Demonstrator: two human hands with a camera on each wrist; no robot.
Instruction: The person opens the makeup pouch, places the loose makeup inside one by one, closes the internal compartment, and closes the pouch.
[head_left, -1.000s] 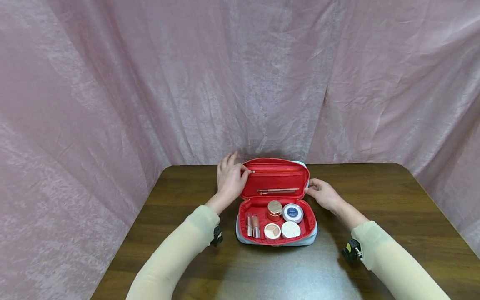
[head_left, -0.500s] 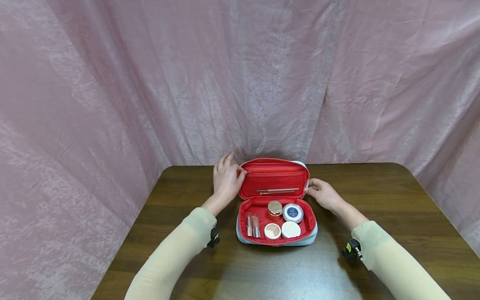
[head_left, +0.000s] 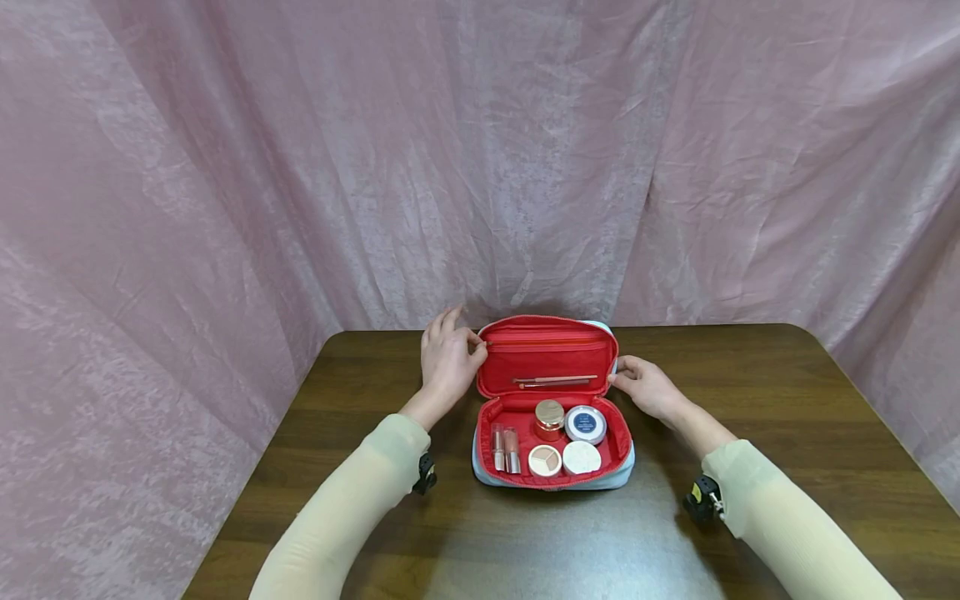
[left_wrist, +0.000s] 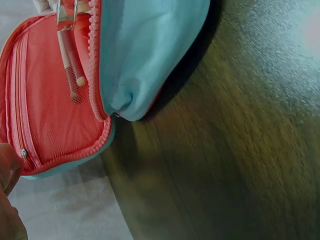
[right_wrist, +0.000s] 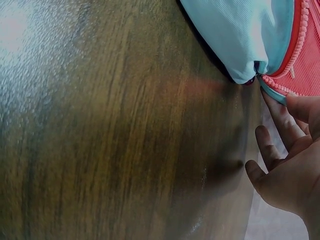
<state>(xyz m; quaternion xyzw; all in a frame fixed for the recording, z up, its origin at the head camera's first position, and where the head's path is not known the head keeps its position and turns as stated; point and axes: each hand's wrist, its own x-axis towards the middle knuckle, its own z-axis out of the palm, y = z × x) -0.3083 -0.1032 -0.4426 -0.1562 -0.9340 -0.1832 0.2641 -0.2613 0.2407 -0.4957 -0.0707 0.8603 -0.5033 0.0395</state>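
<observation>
A light-blue makeup bag (head_left: 628, 477) with a red lining lies open on the table, its lid (head_left: 551, 358) raised at the back. My left hand (head_left: 448, 362) pinches the small zipper pull (left_wrist: 23, 153) at the left end of the lid's inner mesh pocket. My right hand (head_left: 648, 390) holds the lid's right edge between thumb and index finger, the other fingers spread apart. Two thin makeup brushes (head_left: 557, 381) lie behind the mesh. In the base sit two lip-gloss tubes (head_left: 512, 454), a gold-lidded jar (head_left: 550, 414), a three-shade round palette (head_left: 544, 461) and two round compacts (head_left: 582, 457).
The brown wooden table (head_left: 375, 392) carries the bag near its back edge. A pink velvet curtain (head_left: 375, 167) hangs close behind the table. Black wrist cameras (head_left: 425, 473) are strapped over both pale sleeves (head_left: 345, 508).
My left hand has drawn the pocket's zipper pull leftward to the lid's left edge. The right hand stays on the lid's right edge.
</observation>
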